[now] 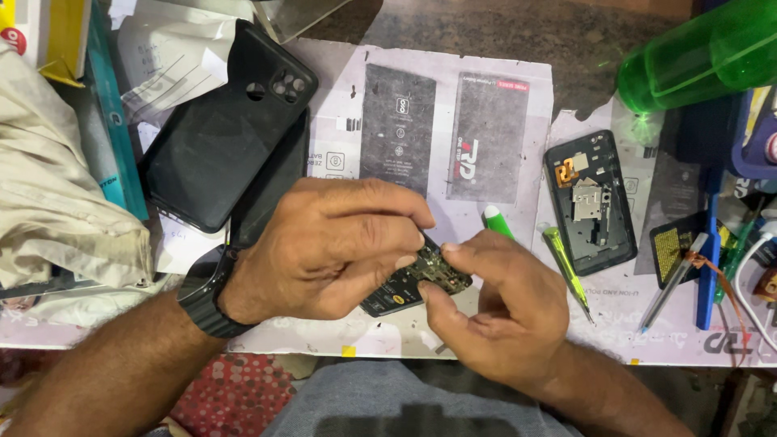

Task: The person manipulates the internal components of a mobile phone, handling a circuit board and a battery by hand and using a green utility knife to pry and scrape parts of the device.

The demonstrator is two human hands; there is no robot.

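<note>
Your desk is a crowded repair bench under a pale printed sheet, and above your fingers lie a black phone case, two dark battery packs and an opened phone shell. Your left hand and right hand are both pinched on the small circuit board between them. Grip it by the edges, keep it low over the desk, and mind the green screwdriver just right of your fingers.
</note>
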